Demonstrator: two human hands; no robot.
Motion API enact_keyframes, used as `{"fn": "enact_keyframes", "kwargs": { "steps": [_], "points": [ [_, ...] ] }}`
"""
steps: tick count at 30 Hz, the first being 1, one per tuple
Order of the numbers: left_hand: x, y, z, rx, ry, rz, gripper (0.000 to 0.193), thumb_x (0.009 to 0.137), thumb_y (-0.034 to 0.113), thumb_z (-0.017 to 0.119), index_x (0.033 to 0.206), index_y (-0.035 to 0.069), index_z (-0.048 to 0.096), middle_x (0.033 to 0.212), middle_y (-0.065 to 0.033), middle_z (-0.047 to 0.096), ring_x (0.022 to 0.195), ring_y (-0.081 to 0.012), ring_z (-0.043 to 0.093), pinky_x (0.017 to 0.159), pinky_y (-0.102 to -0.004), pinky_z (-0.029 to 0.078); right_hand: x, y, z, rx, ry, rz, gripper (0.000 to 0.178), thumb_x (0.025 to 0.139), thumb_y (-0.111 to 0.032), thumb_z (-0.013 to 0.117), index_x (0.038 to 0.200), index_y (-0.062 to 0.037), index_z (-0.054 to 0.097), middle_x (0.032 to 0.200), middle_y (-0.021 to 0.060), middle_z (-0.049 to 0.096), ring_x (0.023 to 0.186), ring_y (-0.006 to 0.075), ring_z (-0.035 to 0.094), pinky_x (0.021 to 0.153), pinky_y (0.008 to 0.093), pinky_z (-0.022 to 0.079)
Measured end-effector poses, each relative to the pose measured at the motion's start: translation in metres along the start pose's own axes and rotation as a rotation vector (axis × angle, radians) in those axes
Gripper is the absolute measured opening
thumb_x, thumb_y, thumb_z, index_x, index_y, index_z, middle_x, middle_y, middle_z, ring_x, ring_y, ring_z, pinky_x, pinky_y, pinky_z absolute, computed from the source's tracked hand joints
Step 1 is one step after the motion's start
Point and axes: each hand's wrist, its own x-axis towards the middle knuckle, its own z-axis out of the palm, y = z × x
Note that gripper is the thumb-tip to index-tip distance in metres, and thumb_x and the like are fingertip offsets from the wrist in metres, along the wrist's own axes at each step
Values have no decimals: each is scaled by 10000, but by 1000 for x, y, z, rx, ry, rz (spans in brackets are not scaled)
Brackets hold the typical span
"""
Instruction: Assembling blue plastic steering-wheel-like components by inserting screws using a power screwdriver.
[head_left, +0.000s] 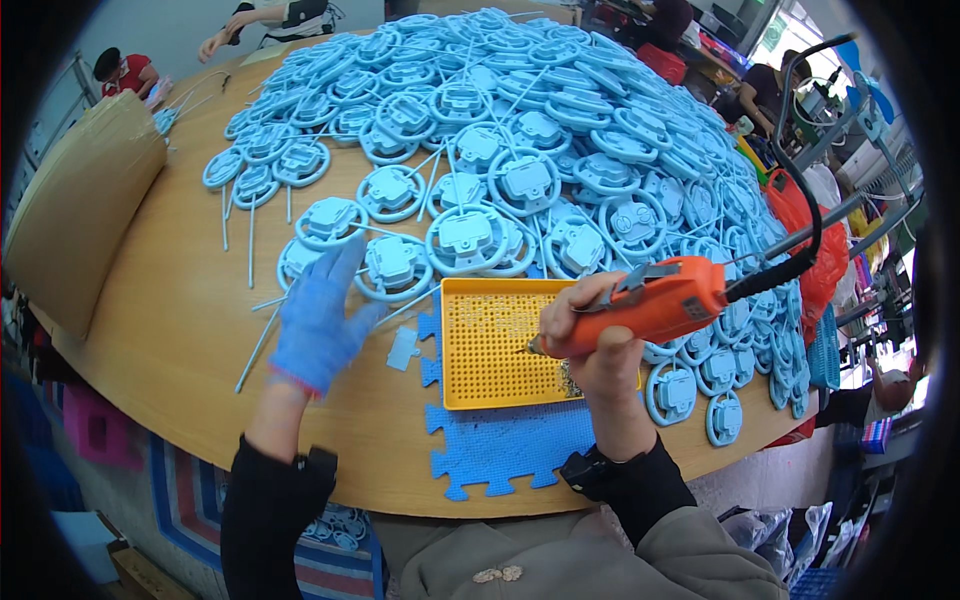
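My left hand, in a blue glove, reaches over the table with fingers apart. Its fingertips are beside light-blue steering-wheel-shaped plastic parts; I cannot tell if they touch one. In my right hand is an orange electric screwdriver, its bit pointing left above a yellow perforated tray. Small screws lie in the tray near the right hand, partly hidden by it. A small flat light-blue plate rests between the left hand and the tray.
Behind the tray rises a large heap of the same light-blue parts. Blue foam matting lies under the tray. A cardboard piece stands at the left edge. The screwdriver's black cord runs up right, near a red bag. Other people work farther off.
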Motion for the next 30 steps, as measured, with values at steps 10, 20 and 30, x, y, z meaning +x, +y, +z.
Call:
{"fn": "enact_keyframes", "kwargs": {
  "steps": [10, 20, 30],
  "points": [
    [48, -2, 32, 48, -335, -216, 892, 690, 238, 795, 1448, 60, 360, 1257, -218, 539, 1179, -359, 515, 1022, -419, 423, 19, 24, 5, 64, -27, 42, 670, 731, -629, 720, 1016, -64, 501, 726, 71, 571, 608, 172, 568, 528, 313, 493],
    [-36, 24, -18, 172, 25, -156, 913, 624, 118, 790, 1428, 20, 370, 1083, -189, 556, 1013, -360, 538, 916, -429, 445, 24, 44, 10, 119, -76, 45, 621, 754, -584, 734, 1014, -67, 508, 748, 78, 586, 626, 179, 586, 558, 315, 512],
    [-122, 107, -8, -251, -188, -19, 842, 619, 211, 817, 1350, 22, 444, 1074, -156, 566, 932, -350, 550, 870, -483, 411, 24, 40, 14, 59, -88, -13, 589, 782, -553, 731, 990, -48, 512, 711, 77, 581, 595, 179, 586, 564, 314, 521]
  ]
}}
